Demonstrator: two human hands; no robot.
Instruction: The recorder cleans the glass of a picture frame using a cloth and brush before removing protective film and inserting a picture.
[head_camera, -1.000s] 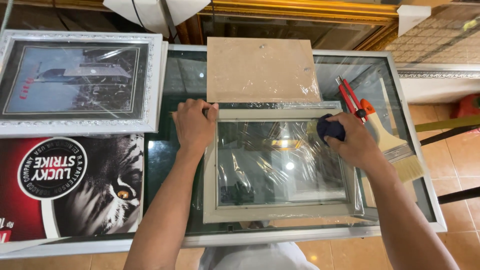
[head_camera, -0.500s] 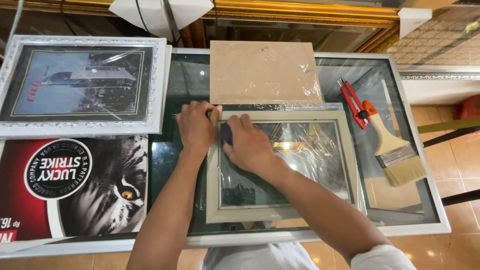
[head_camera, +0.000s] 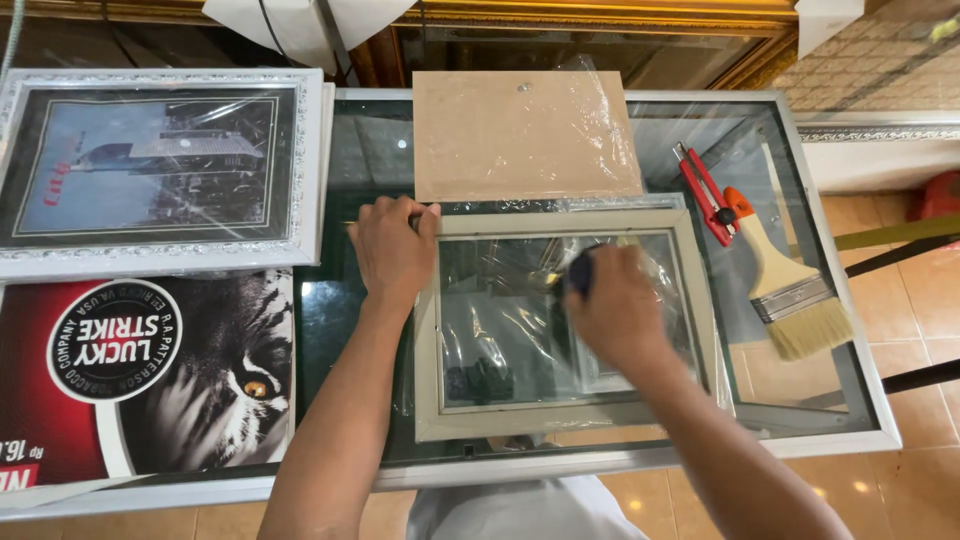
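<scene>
Pale picture frame (head_camera: 560, 425) lies flat at the near centre of the glass-topped bench (head_camera: 860, 420). Left hand (head_camera: 392, 248) presses flat on its far-left corner, fingers spread. Right hand (head_camera: 612, 312) rests on the glazing, closed around a dark pad (head_camera: 579, 272). Brown backing board (head_camera: 525, 135) lies just beyond; paintbrush (head_camera: 790, 285) and red cutter (head_camera: 705, 192) to the right.
</scene>
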